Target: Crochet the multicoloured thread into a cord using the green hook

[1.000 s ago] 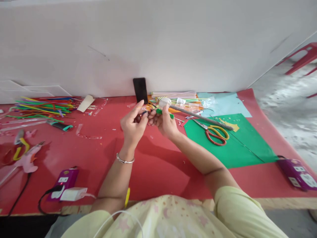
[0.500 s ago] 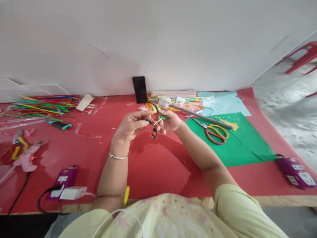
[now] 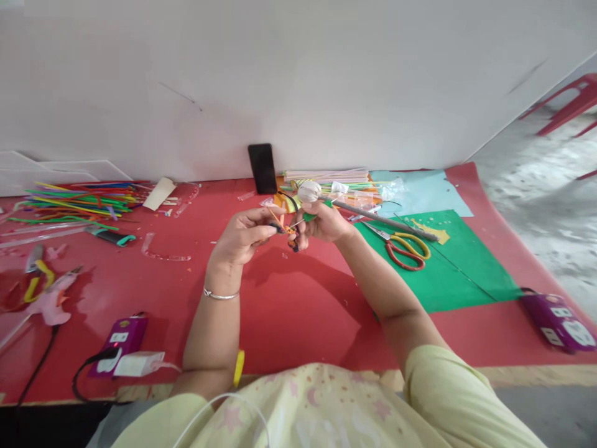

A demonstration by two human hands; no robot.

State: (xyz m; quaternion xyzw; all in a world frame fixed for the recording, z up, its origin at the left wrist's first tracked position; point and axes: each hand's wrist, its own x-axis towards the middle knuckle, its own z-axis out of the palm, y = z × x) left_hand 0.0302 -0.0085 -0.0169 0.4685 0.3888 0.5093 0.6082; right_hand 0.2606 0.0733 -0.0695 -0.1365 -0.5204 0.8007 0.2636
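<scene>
Above the red mat [image 3: 289, 311], near its middle, the left hand [image 3: 242, 236] and right hand [image 3: 324, 223] meet, fingertips pinched together on a small dark-and-orange piece [image 3: 288, 231] held between them, with thin orange strands sticking up from it; the right hand also grips a green stick [image 3: 311, 215]. Just beyond the hands lie a white ball [image 3: 309, 191] and a grey rod [image 3: 382, 218], scissors [image 3: 405, 249] rest on green paper [image 3: 448, 274] to the right, a phone [image 3: 262, 168] leans on the wall, and coloured straws [image 3: 79, 199] lie far left.
</scene>
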